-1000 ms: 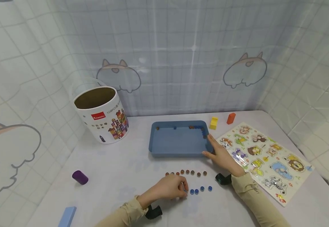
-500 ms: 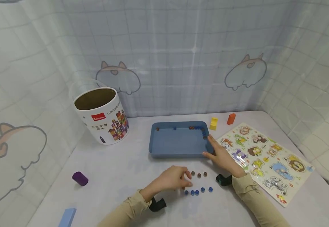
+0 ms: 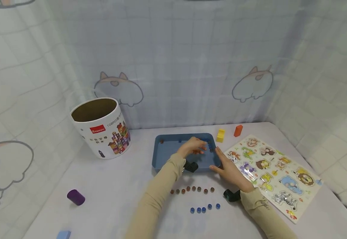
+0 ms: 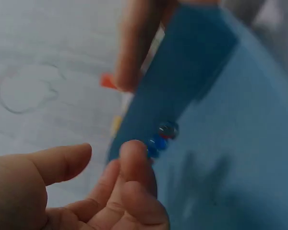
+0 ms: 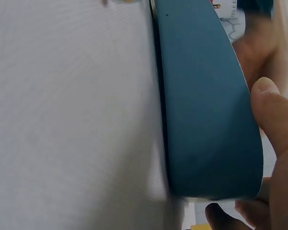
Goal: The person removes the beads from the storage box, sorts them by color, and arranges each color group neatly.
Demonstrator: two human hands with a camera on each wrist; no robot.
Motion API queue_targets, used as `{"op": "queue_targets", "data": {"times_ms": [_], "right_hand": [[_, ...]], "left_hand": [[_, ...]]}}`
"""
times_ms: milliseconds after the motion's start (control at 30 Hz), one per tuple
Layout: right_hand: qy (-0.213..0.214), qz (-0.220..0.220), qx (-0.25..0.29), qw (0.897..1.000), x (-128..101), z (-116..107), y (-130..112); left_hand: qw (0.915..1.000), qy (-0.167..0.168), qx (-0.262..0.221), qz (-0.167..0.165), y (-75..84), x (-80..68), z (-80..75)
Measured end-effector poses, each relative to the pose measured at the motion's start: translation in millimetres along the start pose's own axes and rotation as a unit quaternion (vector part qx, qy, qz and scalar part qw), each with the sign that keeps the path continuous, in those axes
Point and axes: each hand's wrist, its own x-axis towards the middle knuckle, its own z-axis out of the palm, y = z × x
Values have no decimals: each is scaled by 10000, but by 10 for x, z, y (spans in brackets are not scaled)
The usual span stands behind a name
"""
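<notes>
A shallow blue tray [image 3: 166, 153] stands mid-table, with several small brown and blue glass beads along its far and right sides. Over its inside reaches my left hand [image 3: 192, 146]; in the left wrist view the thumb [image 4: 62, 163] stands apart from the loosely bent fingers, and I see nothing pinched between them. Close to those fingertips lies a short line of beads [image 4: 158, 142]. My right hand [image 3: 231, 172] holds the tray's near right corner, thumb [image 5: 266, 91] on the front rim and fingers along the right side. Before the tray are a row of brown beads [image 3: 193, 188] and one of blue beads [image 3: 203, 210].
A white bucket [image 3: 106, 136] stands back left. A purple cylinder [image 3: 76, 197] and a light-blue block [image 3: 63, 235] lie at left. Behind the tray's right corner are a yellow block [image 3: 220, 135] and an orange block [image 3: 238, 130]. An animal puzzle board [image 3: 273, 177] lies at right.
My left hand has moved from the bead rows on the table forward and over the tray. The right hand stays at the tray's corner. The view has shifted slightly.
</notes>
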Motion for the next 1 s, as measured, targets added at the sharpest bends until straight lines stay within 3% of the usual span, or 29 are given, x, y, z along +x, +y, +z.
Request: {"op": "queue_targets", "data": {"times_ms": [167, 433, 533, 633, 767, 1000], "right_hand": [[-31, -18, 24, 10000, -17, 37, -18], [-36, -39, -40, 10000, 5, 1, -16], [-58, -9, 15, 10000, 10, -3, -13], [-84, 21, 26, 10000, 12, 4, -13], [-66, 54, -18, 10000, 11, -1, -8], [-82, 93, -72, 9999, 3, -20, -18]], "left_hand": [[9986, 241, -129, -464, -5, 89, 96], [9905, -404, -938, -920, 15, 232, 208], [9895, -356, -1000, -985, -2, 288, 234], [9894, -271, -1103, -900, -17, 282, 209], [9912, -195, -1185, -553, -12, 221, 86], [9950, -176, -979, 23, -82, -45, -360]]}}
